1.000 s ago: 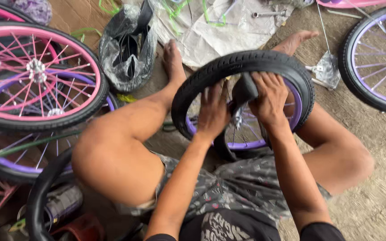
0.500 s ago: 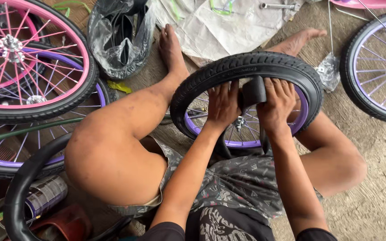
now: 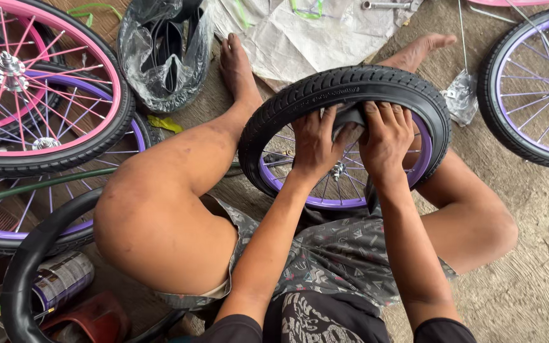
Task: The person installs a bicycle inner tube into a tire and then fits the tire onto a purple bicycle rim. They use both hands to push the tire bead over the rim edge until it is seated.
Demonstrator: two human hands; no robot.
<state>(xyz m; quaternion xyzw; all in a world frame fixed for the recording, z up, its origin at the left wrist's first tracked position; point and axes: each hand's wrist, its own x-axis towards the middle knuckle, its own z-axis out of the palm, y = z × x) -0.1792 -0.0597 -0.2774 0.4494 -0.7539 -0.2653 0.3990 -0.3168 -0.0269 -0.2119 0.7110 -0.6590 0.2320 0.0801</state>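
Working: we press the inner tube into the tyre on the purple rim, upright between our legs
Grip: left hand and right hand clamped on tube
Done: perhaps only this top part tucked
Left: tube below hidden

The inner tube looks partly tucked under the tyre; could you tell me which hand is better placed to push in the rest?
Probably the right hand: its fingers lie on the loose fold of inner tube, while the left hand presses the tyre beside it.

Four spoked wheels, one plastic bag, one can.
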